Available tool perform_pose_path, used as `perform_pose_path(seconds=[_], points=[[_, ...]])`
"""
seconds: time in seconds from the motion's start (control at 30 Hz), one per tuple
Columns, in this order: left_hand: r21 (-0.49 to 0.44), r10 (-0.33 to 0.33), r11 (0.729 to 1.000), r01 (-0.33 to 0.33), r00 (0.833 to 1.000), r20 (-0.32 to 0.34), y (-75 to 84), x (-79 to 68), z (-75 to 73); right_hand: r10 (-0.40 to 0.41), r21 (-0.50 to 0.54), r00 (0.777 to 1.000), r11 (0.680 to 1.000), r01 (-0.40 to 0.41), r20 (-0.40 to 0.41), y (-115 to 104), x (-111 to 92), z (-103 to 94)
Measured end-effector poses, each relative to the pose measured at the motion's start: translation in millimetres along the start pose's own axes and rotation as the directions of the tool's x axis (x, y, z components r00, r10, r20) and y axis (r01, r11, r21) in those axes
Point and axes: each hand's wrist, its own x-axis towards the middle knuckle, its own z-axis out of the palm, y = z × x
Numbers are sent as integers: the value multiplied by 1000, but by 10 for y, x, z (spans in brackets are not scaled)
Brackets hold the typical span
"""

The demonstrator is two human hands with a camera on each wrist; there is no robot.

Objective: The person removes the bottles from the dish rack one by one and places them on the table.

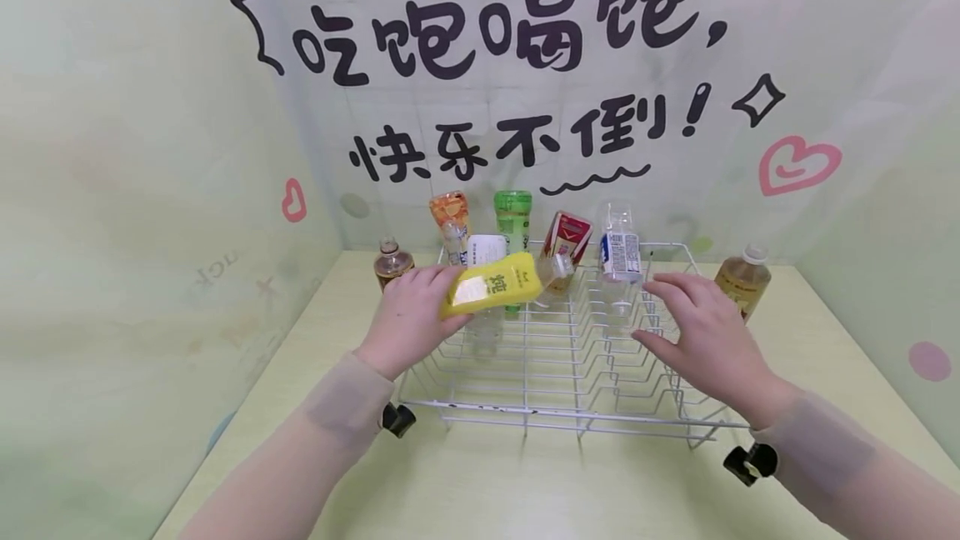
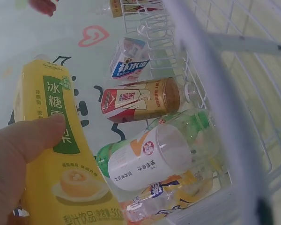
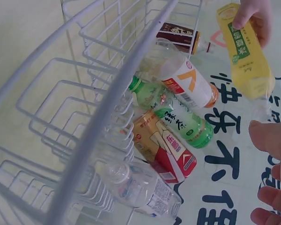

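My left hand (image 1: 412, 315) grips a yellow-labelled drink bottle (image 1: 495, 282) by its base end, above the left part of a white wire rack (image 1: 517, 409). The bottle lies almost level, its clear neck pointing right; its label with a pear-drink picture shows in the left wrist view. Over the rack's right side, my right hand (image 1: 708, 340) has thumb and fingers spread, holding nothing. Upside down in the rack stand a green bottle (image 1: 513, 205), an orange-topped bottle (image 1: 450, 208), a red-and-gold bottle (image 1: 566, 232), a clear bottle (image 1: 620, 255) and a white-labelled bottle (image 1: 487, 247).
A dark brown bottle (image 1: 393, 263) stands at the rack's left, and a gold-labelled bottle (image 1: 742, 282) with a white cap at its right. The pale table (image 1: 525, 490) carries the rack. Printed wall sheets (image 1: 480, 115) enclose the back and sides.
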Motion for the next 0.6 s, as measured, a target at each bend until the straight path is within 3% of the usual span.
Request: perform_pose_path(seconds=[0.13,0.3,0.47,0.6], points=[[-90,-71,993,71,997,-1,-90,-45,-18,101,44,995,994,-101,19,99,-144,-42],[-206,-157,966,157,987,15,-199,-146,-45,156,101,988,983,-154,-13,240,-344,-56],[-313,-236,921,231,972,23,-301,-269,-54,259,142,966,956,-258,15,349,-542,-57],[-397,-308,868,299,950,43,-375,-378,-58,323,171,946,930,-325,40,421,-691,-47]])
